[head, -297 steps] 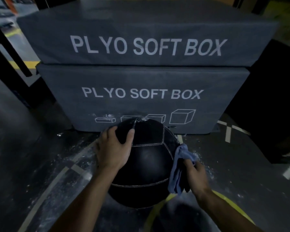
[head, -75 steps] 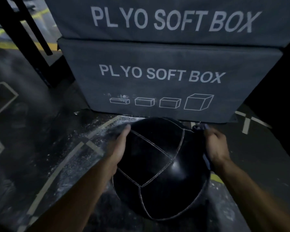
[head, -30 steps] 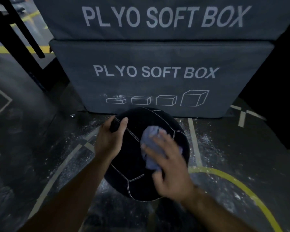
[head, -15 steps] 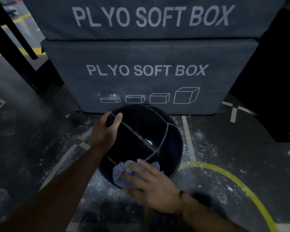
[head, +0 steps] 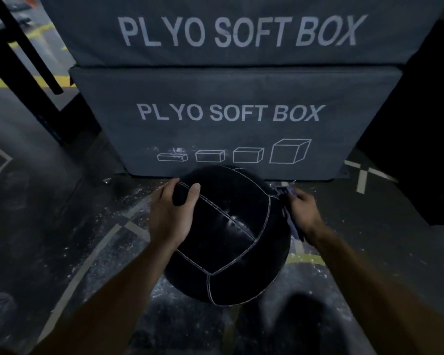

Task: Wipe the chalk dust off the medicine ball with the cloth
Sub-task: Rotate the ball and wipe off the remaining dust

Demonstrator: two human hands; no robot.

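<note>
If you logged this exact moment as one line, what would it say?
left hand: steadies black stitched leather medicine ball | right hand: presses blue cloth to ball's right side | white chalk dust on floor

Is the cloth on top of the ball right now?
No, the cloth is pressed against the ball's right side by the right hand.
</note>
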